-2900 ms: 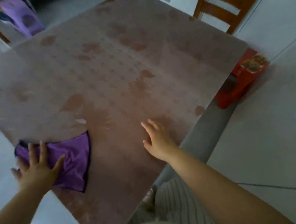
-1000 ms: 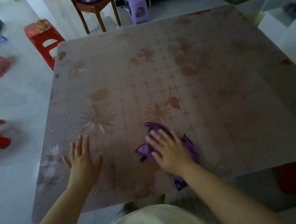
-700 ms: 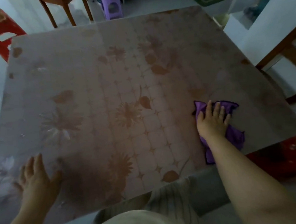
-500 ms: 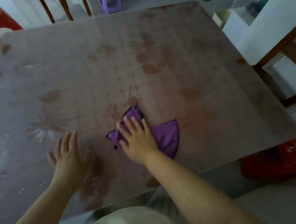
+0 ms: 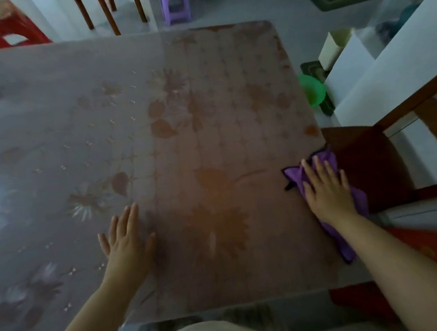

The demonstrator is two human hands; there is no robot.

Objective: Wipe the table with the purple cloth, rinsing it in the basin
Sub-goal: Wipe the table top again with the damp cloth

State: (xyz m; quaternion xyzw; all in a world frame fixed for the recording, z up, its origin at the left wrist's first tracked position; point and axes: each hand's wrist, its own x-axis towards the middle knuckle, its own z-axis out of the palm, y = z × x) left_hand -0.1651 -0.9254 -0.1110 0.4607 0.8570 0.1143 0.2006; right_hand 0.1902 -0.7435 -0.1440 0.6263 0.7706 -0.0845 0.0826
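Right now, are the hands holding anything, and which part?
Nothing is gripped. The right hand presses the middle of the purple cloth; the left hand lies flat on the table.

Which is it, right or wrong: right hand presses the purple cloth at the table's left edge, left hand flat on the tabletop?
Wrong edge: the head view shows the right hand pressing the purple cloth at the table's right edge, left hand flat on the tabletop.

floral-patterned table (image 5: 185, 141), purple cloth (image 5: 293, 177) at its right edge, two flat hands pressing on it
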